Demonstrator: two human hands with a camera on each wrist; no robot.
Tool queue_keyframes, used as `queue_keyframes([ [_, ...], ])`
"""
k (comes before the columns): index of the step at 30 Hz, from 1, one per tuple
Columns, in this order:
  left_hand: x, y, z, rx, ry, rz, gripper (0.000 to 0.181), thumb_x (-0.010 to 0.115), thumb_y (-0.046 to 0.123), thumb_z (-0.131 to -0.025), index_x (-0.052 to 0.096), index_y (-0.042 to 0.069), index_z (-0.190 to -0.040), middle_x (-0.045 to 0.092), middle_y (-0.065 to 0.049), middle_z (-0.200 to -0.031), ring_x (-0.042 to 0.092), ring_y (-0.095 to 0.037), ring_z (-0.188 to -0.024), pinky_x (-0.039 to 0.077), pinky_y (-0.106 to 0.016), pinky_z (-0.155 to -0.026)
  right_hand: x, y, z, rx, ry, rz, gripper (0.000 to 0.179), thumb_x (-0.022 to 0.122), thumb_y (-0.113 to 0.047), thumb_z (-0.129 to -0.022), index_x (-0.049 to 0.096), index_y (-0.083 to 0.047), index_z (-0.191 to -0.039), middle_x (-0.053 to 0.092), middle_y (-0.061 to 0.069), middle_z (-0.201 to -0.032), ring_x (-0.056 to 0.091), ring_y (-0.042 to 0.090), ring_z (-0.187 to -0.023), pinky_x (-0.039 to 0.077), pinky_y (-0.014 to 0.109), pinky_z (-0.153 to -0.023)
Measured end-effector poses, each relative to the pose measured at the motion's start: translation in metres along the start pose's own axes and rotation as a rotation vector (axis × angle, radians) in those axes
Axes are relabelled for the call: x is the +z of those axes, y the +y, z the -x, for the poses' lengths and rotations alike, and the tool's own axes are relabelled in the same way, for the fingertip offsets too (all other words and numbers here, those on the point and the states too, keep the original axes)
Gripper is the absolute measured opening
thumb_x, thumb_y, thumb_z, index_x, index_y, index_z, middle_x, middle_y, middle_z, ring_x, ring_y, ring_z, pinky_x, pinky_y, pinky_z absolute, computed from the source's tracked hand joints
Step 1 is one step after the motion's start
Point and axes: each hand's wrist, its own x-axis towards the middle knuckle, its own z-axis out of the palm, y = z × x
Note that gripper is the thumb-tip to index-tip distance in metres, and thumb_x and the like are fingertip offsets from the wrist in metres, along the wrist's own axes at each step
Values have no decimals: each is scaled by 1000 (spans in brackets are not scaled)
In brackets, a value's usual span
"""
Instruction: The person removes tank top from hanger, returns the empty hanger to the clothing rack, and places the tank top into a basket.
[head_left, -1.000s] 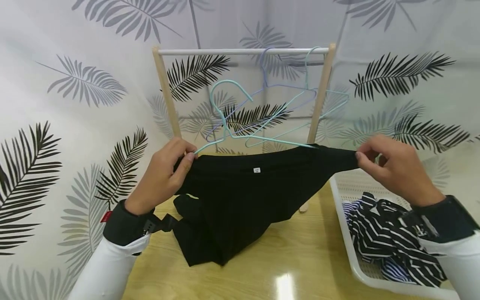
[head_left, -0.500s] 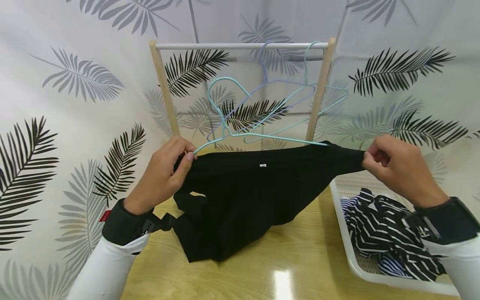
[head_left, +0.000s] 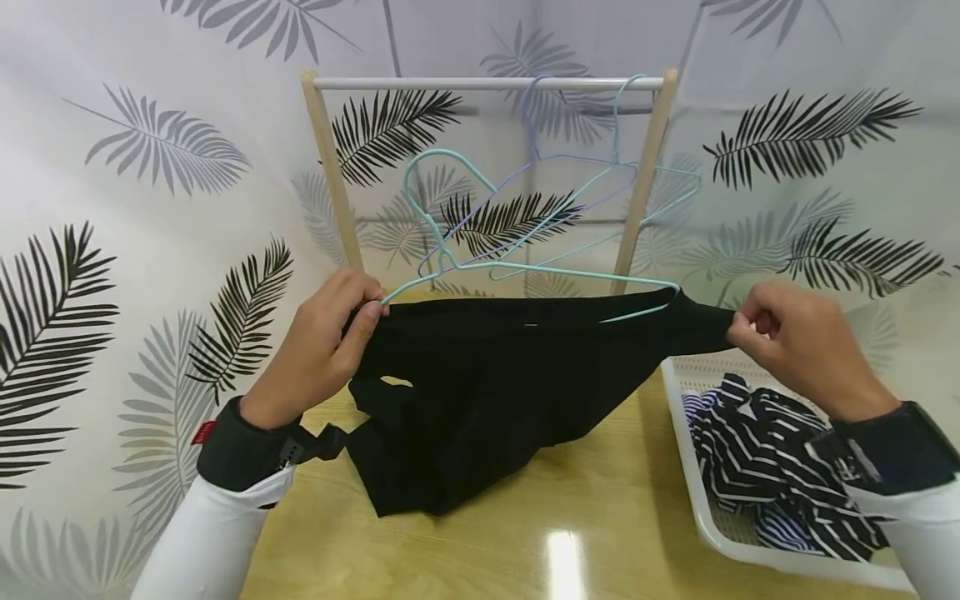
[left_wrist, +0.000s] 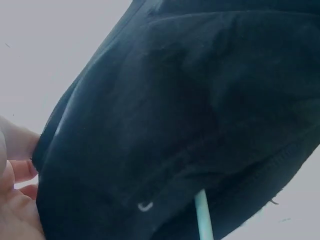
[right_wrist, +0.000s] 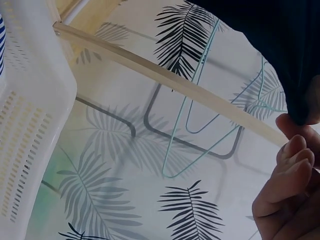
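Observation:
A black shirt [head_left: 480, 392] with a small pale label at its top edge is stretched between the hands in the head view. My left hand [head_left: 322, 342] pinches its left upper edge together with the left arm of a mint-green wire hanger [head_left: 525, 267]. The hanger's right corner sits inside the shirt's opening near the right shoulder, with part of its lower bar showing. My right hand [head_left: 806, 346] pinches the cloth beyond that corner and pulls it taut. In the right wrist view, thumb and fingers [right_wrist: 295, 160] hold the dark cloth's edge. The shirt's lower part hangs in folds.
Behind stands a small rack with wooden posts [head_left: 647, 179] and a white rail [head_left: 450, 83]. A purple hanger [head_left: 534, 142] and another mint hanger [head_left: 617, 125] hang from it. A white basket [head_left: 686, 467] with striped clothes [head_left: 765, 458] stands right on the wooden table [head_left: 480, 558].
The hanger's right corner has shifted right, deeper into the shirt's shoulder. My right hand has moved slightly right, stretching the cloth. The label has tilted nearly out of sight.

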Motion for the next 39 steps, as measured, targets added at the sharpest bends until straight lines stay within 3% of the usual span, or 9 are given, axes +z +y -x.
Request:
queue_keyframes([
  [6,1,3,-2,0,12,18,12,51,-8,-95,56,4,-96,48,-3,-87,41,-13,-79,33,-27,-70,4,1,4,39,-49,41,16,61,-3,-67,53,-17,-65,48,-5,-62,38,7,-58,29,20,-53],
  [11,7,4,-4,2,15,35,15,51,-11,-93,56,3,-97,50,-5,-89,42,-13,-79,34,-26,-71,13,-3,5,21,-70,52,16,61,-4,-67,51,-16,-64,45,-4,-62,37,10,-56,29,25,-51],
  [21,24,-2,-10,-57,20,31,7,51,-3,-97,56,2,-97,51,-7,-91,44,-15,-81,35,-29,-72,30,-21,0,27,-226,-77,16,68,-3,-78,59,-16,-72,45,-10,-61,40,7,-56,34,27,-52],
  [30,32,-4,-10,-57,48,41,7,51,-3,-96,57,0,-97,52,-8,-90,45,-17,-81,36,-32,-74,48,-38,4,-21,-479,-140,14,66,-7,-86,64,-18,-78,46,-15,-61,40,2,-55,36,25,-53],
  [32,34,-4,-10,-54,33,36,6,51,-2,-96,57,0,-97,52,-7,-90,45,-17,-80,36,-31,-73,48,-40,3,-38,-484,-145,13,67,-10,-86,65,-20,-79,47,-17,-62,41,0,-56,37,25,-53],
  [35,36,-4,-10,-64,9,23,6,51,0,-98,56,0,-99,51,-7,-90,44,-16,-79,37,-31,-71,41,-40,-1,-38,-417,-123,8,71,-17,-86,67,-21,-81,48,-17,-63,42,-1,-55,38,25,-53],
  [37,35,-4,-8,-77,2,5,7,50,1,-98,56,0,-100,50,-7,-90,44,-17,-79,37,-31,-71,34,-38,-5,-8,-366,-105,7,73,-22,-85,67,-19,-85,51,-15,-65,45,1,-56,39,26,-53],
  [39,34,-5,-5,-90,2,-10,7,49,1,-98,56,0,-99,50,-7,-91,44,-17,-79,37,-31,-71,27,-38,-10,50,-320,-99,18,74,-26,-85,67,-14,-95,57,-8,-70,52,7,-61,41,28,-56],
])
